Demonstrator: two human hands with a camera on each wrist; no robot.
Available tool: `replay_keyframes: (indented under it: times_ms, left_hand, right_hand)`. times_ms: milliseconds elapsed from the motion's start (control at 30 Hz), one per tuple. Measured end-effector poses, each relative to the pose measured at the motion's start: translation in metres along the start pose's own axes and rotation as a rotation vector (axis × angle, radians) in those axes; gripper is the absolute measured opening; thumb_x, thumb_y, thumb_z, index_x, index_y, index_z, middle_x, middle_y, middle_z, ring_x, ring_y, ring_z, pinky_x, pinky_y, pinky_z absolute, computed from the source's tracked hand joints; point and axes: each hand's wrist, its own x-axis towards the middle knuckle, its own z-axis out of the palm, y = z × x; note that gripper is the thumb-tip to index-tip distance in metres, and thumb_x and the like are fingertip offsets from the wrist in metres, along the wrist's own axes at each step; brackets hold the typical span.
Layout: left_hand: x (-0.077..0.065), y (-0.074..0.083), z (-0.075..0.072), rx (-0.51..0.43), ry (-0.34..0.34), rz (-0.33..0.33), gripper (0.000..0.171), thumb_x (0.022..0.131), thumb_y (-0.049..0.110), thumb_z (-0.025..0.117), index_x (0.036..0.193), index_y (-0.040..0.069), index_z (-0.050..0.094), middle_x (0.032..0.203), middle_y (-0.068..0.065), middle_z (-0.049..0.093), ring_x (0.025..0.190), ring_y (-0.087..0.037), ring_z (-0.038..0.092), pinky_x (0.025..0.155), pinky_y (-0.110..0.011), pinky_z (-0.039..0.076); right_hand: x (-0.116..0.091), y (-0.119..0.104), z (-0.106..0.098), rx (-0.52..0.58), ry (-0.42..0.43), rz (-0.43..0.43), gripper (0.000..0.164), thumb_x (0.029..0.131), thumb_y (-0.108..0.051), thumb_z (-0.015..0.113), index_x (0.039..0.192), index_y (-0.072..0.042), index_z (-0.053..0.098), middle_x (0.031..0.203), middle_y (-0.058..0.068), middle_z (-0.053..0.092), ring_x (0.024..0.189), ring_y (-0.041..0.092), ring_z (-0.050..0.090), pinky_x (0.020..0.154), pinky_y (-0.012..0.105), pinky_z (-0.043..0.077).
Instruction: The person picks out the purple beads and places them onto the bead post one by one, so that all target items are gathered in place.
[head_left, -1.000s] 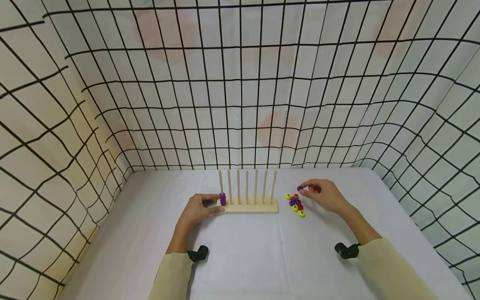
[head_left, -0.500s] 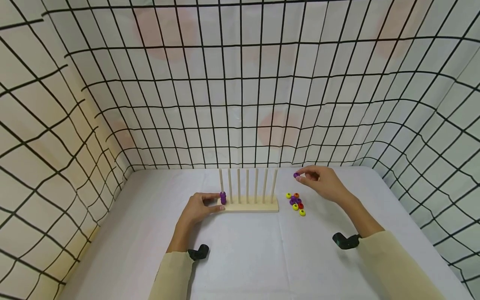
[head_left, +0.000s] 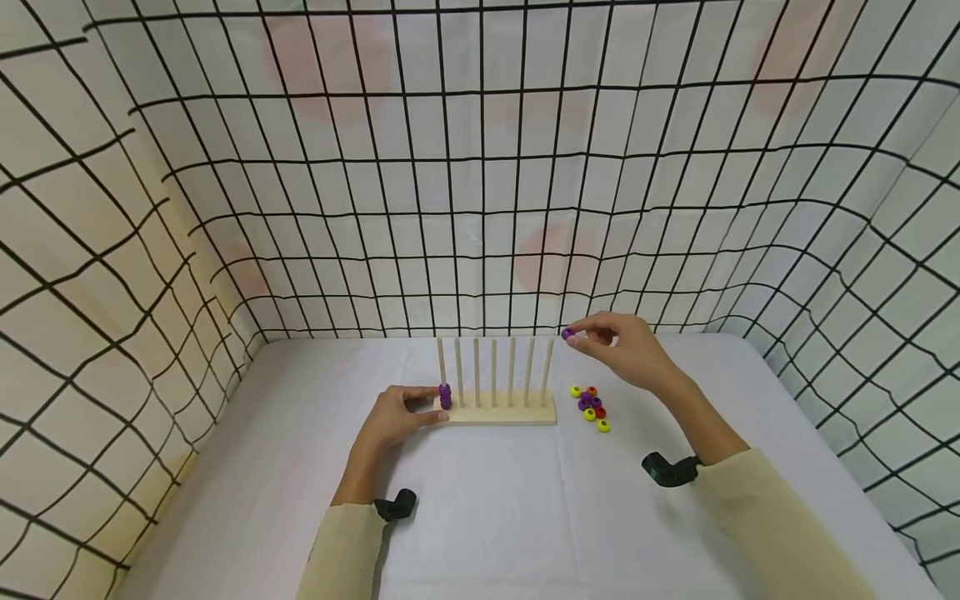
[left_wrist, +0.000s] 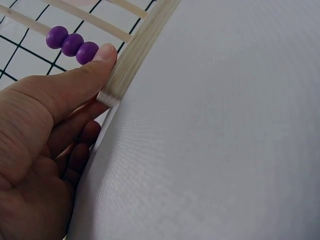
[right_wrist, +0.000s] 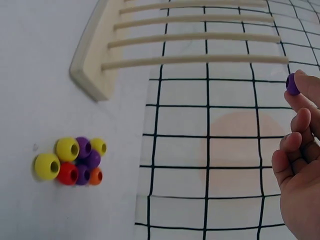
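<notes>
A light wooden base point(head_left: 498, 414) with several upright pegs stands on the white cloth. Three purple beads point(left_wrist: 73, 44) are stacked low on its leftmost peg. My left hand point(head_left: 393, 417) grips the left end of the base, thumb on the front and fingers behind. Between thumb and fingertip my right hand point(head_left: 628, 350) pinches a purple bead point(right_wrist: 292, 84), raised beside the top of the rightmost peg point(head_left: 547, 371). Below that hand lies a small cluster of loose beads: yellow beads point(right_wrist: 47, 166), purple beads point(right_wrist: 92, 159), a red bead point(right_wrist: 68, 173) and an orange bead point(right_wrist: 95, 176).
A white cloth point(head_left: 480, 517) covers the table. Black grid netting point(head_left: 480, 167) over pale walls rises at the back and both sides. Dark wrist cameras point(head_left: 671, 470) sit on both wrists, by the beige sleeves.
My right hand has lifted the purple bead up from beside the cluster and carried it left toward the pegs. The left hand and the base have stayed in place.
</notes>
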Motion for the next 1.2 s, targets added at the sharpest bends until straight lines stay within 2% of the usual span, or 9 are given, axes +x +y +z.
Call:
replay_keyframes:
  times_ms: [400,833,1200]
  left_hand:
    - [0.000,0.000,0.000,0.005,0.004,0.004,0.052,0.078,0.040,0.091,0.125,0.024,0.077,0.136,-0.007,0.069,0.137,-0.032,0.057,0.117,-0.054,0.041]
    - [0.001,-0.001,-0.001,0.010,0.000,-0.007,0.053,0.077,0.041,0.091,0.125,0.024,0.076,0.138,-0.007,0.069,0.139,-0.032,0.055,0.118,-0.055,0.040]
    - [-0.001,0.002,-0.001,0.011,-0.002,-0.006,0.053,0.078,0.041,0.090,0.126,0.025,0.076,0.137,-0.006,0.069,0.139,-0.031,0.056,0.118,-0.054,0.040]
  right_hand:
    - [0.010,-0.031,0.006,0.057,-0.013,-0.073,0.029,0.096,-0.037,0.074,0.117,-0.018,0.077,0.087,0.002,0.055,0.089,0.022,0.051,0.074,0.033,0.044]
    - [0.021,-0.058,0.022,0.130,-0.062,-0.111,0.028,0.096,-0.034,0.075,0.119,-0.018,0.077,0.086,0.001,0.055,0.091,0.022,0.050,0.079,0.035,0.044]
    - [0.044,-0.073,0.038,0.121,-0.092,-0.158,0.029,0.097,-0.037,0.073,0.118,-0.018,0.078,0.082,0.002,0.054,0.079,0.021,0.049,0.067,0.032,0.040]
